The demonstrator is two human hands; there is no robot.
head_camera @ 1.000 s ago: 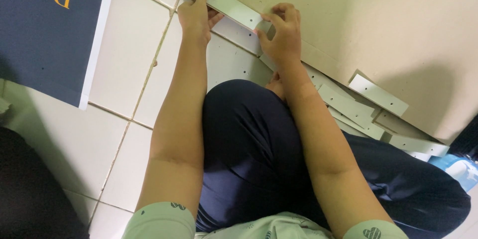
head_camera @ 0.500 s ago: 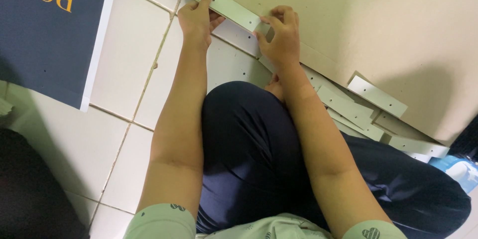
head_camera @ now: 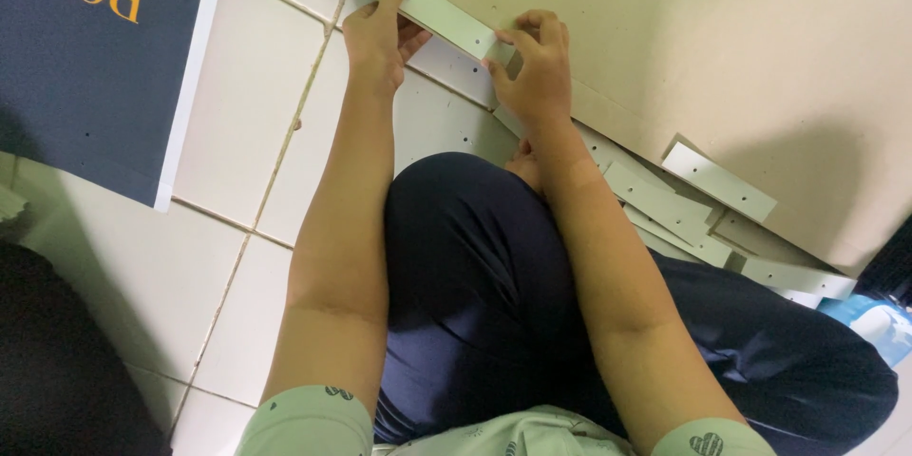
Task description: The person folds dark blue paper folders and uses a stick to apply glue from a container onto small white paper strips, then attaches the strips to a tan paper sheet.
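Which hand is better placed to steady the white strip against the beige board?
Probably the left hand: it lies over the white strip near its middle, while the right hand only pinches its end at the beige board.

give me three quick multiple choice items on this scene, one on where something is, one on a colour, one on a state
1. Where does the dark blue panel lie?
A. on the tiled floor at upper left
B. across the person's lap
C. on top of the beige board

2. What colour is the narrow strip that the hands hold?
A. red
B. white
C. black

3. How is that strip being handled?
A. it lies untouched on the floor
B. one hand alone lifts it
C. both hands have a grip on it, one near each end

Answers:
1 A: the panel rests on the tiled floor, left of the arms.
2 B: the strip is white with small holes, set against the edge of the beige board.
3 C: the left hand pinches one end and the right hand the other.
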